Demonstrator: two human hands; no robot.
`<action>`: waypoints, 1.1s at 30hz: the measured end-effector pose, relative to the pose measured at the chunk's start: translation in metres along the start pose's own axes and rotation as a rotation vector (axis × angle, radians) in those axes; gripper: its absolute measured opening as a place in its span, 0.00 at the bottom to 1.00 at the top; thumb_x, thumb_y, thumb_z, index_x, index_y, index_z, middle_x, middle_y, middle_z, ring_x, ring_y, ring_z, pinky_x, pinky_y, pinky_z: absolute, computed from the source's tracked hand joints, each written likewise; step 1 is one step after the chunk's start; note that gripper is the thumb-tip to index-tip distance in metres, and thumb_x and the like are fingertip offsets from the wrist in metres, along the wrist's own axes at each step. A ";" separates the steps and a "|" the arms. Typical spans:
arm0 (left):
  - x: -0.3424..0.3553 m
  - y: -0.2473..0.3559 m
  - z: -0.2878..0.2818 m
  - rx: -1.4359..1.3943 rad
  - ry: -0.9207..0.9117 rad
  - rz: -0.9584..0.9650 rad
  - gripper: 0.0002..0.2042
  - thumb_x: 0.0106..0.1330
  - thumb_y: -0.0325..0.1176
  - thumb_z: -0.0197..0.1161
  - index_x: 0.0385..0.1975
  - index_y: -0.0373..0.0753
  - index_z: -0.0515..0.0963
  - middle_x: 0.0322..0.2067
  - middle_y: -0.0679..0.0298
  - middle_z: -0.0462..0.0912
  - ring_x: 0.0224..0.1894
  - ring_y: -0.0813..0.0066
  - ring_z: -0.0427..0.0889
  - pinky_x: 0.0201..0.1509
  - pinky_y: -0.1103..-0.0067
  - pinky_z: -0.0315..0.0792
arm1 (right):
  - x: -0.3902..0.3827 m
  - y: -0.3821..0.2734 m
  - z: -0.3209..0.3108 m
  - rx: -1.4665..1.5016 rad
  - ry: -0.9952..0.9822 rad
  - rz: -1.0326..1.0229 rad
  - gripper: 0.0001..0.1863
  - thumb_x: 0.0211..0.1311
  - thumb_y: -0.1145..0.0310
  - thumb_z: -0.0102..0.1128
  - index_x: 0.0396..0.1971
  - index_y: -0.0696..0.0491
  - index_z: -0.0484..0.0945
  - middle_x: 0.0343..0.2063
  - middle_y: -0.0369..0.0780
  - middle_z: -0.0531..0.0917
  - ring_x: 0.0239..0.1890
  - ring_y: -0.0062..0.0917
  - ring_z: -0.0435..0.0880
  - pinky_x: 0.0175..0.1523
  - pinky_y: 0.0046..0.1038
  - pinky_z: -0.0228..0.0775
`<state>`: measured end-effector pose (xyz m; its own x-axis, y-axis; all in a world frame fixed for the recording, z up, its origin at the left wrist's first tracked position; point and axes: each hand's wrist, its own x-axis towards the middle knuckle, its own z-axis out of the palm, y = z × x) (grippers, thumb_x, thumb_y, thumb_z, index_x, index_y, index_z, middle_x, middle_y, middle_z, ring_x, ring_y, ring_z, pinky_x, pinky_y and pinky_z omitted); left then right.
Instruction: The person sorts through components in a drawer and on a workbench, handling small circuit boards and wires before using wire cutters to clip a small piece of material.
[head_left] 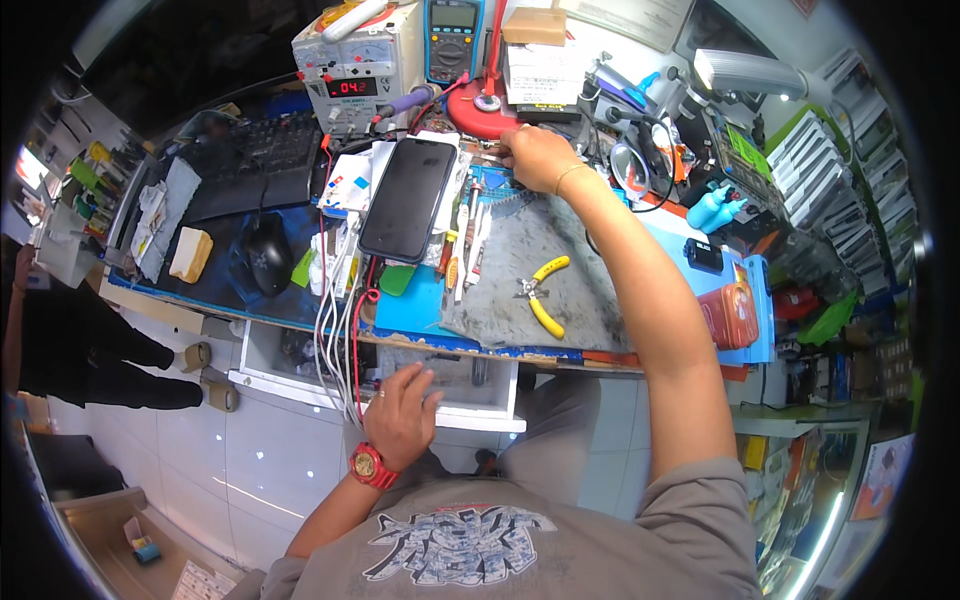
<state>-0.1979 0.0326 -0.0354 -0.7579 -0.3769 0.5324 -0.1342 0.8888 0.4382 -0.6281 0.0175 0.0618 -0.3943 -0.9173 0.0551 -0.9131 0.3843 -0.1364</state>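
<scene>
My right hand (540, 158) reaches to the back of the bench, beside a red round base (478, 112). Its fingers are bent together among small parts, and what they hold, if anything, is hidden. My left hand (402, 412), with a red watch (370, 466) on the wrist, hovers over the front edge of a pulled-out drawer (470, 412); its fingers are apart and hold nothing. A black smartphone (408, 198) lies on the clutter between the hands. Yellow-handled pliers (548, 318) rest opened on the grey work mat (590, 290), near slim tools including a tweezers-like one (478, 245).
A power supply (355, 75) and a blue multimeter (454, 40) stand at the back. Left lie a keyboard (255, 160) and a mouse (268, 255). White and red cables (345, 330) hang over the drawer. Blue bottles (712, 208) and a red box (728, 315) sit right. Another person's legs (110, 345) show left.
</scene>
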 end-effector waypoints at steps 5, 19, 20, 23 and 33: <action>-0.001 0.000 0.000 -0.024 -0.017 -0.017 0.17 0.63 0.29 0.73 0.51 0.36 0.81 0.50 0.53 0.84 0.47 0.53 0.86 0.45 0.67 0.81 | -0.001 0.006 0.005 -0.020 -0.006 -0.001 0.10 0.63 0.70 0.62 0.41 0.56 0.86 0.46 0.52 0.87 0.51 0.47 0.87 0.56 0.45 0.79; -0.002 -0.002 0.003 -0.006 0.011 0.001 0.17 0.64 0.30 0.73 0.51 0.37 0.82 0.52 0.54 0.84 0.46 0.56 0.86 0.43 0.69 0.81 | -0.045 0.015 -0.020 0.241 0.043 0.034 0.08 0.65 0.67 0.62 0.36 0.56 0.84 0.36 0.50 0.88 0.45 0.48 0.86 0.51 0.45 0.77; 0.003 0.001 0.000 -0.053 0.009 -0.027 0.17 0.63 0.30 0.73 0.51 0.37 0.82 0.49 0.54 0.84 0.45 0.56 0.87 0.42 0.69 0.81 | -0.052 0.012 -0.017 0.105 0.041 -0.001 0.07 0.64 0.68 0.62 0.36 0.55 0.84 0.36 0.51 0.87 0.45 0.48 0.86 0.51 0.46 0.77; 0.029 0.018 -0.022 -0.230 -0.051 -0.007 0.17 0.62 0.30 0.74 0.51 0.36 0.82 0.43 0.55 0.86 0.41 0.56 0.87 0.41 0.68 0.81 | -0.063 0.009 -0.008 0.030 0.140 -0.051 0.07 0.64 0.68 0.62 0.37 0.54 0.85 0.37 0.51 0.87 0.45 0.48 0.87 0.51 0.47 0.77; 0.169 0.149 -0.115 -0.767 0.169 0.703 0.10 0.56 0.29 0.66 0.38 0.44 0.84 0.25 0.71 0.74 0.24 0.77 0.72 0.36 0.76 0.81 | -0.050 0.028 -0.019 -0.004 0.149 0.208 0.10 0.64 0.68 0.67 0.40 0.57 0.87 0.38 0.50 0.89 0.45 0.48 0.88 0.53 0.44 0.78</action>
<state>-0.2725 0.0708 0.2034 -0.4015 0.0755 0.9128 0.7857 0.5405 0.3009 -0.6358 0.0766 0.0741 -0.5844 -0.7931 0.1719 -0.8110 0.5637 -0.1565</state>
